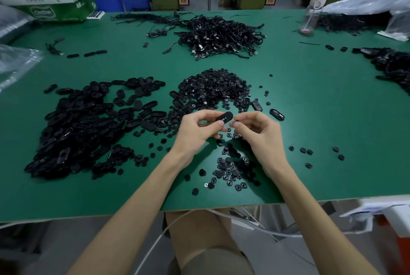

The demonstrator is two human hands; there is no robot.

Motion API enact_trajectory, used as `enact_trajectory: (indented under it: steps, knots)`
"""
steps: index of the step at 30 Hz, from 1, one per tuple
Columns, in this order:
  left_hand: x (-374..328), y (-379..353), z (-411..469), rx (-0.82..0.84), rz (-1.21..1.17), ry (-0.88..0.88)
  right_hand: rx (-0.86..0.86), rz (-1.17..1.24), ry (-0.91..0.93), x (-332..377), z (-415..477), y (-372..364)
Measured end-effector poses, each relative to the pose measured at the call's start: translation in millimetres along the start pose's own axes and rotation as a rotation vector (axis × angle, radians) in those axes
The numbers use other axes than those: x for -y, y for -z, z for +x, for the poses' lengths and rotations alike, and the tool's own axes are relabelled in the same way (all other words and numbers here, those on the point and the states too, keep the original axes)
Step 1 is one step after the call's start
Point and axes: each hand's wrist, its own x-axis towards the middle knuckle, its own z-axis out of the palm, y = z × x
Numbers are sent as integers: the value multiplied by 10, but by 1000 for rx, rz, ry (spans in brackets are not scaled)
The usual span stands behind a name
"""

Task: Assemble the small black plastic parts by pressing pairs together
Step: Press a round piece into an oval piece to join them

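An oval black shell [225,117] is pinched between the thumb and curled fingers of the left hand [199,132], above the green table [310,119]. Just beside its end, the right hand [259,135] pinches a small dark part [236,122] between curled thumb and forefinger. Piles of black parts [213,88] lie around.

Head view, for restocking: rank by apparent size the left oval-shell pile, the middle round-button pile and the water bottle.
1. oval-shell pile
2. round-button pile
3. water bottle, farthest from the camera, so shrunk by distance
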Motion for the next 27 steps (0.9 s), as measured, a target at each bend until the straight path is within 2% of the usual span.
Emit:
enact_trajectory:
  steps: [3, 7, 21, 27]
  knots:
    - [-1, -1, -5, -3, -1, -8, -12, 19, -11, -7, -4, 8]
    - [4, 0, -8, -12, -21, -37, -50, -78, 19, -42, 14, 32]
    - [-5, -5, -21, 56, -2, -72, 30, 94, -24, -10, -7, 1]
    - [17, -28, -25, 37, -19, -44, 13, 18, -21, -9, 0, 4]
